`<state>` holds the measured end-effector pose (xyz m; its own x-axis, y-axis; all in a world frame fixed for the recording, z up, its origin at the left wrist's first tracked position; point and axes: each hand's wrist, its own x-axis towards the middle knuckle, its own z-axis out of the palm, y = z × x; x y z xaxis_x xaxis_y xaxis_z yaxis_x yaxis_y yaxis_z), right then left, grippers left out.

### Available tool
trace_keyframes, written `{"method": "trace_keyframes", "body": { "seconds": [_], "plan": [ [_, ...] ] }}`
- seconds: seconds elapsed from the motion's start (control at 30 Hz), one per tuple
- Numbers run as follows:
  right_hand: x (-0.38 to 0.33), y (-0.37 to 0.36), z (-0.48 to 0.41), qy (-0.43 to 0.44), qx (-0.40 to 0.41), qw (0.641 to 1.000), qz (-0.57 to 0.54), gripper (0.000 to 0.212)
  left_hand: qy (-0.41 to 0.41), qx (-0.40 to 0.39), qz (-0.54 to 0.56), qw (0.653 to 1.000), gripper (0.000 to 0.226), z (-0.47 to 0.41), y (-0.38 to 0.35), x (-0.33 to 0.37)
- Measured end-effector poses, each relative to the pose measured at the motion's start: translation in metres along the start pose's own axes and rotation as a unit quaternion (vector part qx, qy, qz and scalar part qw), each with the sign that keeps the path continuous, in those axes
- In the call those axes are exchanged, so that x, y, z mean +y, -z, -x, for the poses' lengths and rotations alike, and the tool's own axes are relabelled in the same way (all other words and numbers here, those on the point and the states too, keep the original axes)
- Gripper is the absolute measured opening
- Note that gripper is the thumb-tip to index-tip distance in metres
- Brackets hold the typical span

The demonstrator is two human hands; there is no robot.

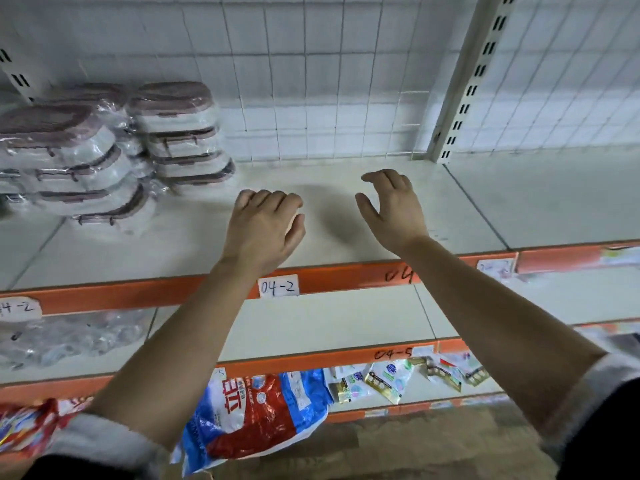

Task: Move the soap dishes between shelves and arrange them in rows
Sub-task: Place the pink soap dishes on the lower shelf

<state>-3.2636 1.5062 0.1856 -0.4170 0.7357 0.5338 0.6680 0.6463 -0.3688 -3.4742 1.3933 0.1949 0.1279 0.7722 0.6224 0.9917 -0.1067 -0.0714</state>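
Plastic-wrapped soap dishes with mauve lids and white bases stand in stacks at the left of the upper shelf (346, 244): a back stack (180, 136) and a front stack (72, 164). My left hand (265, 226) hovers over the shelf just right of the stacks, fingers loosely curled, holding nothing. My right hand (391, 206) is raised above the shelf's middle, fingers relaxed and bent, also holding nothing. The two hands are about a palm's width apart.
A wire grid backs the shelf, with a slotted upright post (467, 88) at the right. A "04-2" label (278, 286) sits on the orange shelf edge. More wrapped items (69, 337) lie on the shelf below at left. Detergent bags (263, 414) and sachets (391, 375) fill the lower shelves.
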Motion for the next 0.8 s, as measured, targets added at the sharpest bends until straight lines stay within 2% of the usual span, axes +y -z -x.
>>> {"method": "trace_keyframes", "body": {
  "seconds": [0.23,0.5,0.63,0.8],
  "plan": [
    [0.093,0.081,0.084,0.003,0.015,0.999,0.032,0.048,-0.014,0.006,0.037,0.999,0.026,-0.013,-0.014,0.151],
    [0.219,0.166,0.186,0.035,0.073,0.995,0.049,0.031,0.0,-0.01,0.05,0.999,0.029,-0.01,-0.045,0.334],
    [0.283,0.193,0.239,0.01,0.065,0.997,0.037,0.031,0.007,-0.074,0.068,0.995,0.036,-0.003,-0.07,0.41],
    [0.347,0.185,0.286,-0.038,-0.001,0.999,0.03,0.038,0.019,-0.177,0.088,0.98,0.05,0.001,-0.111,0.472]
  ]
}}
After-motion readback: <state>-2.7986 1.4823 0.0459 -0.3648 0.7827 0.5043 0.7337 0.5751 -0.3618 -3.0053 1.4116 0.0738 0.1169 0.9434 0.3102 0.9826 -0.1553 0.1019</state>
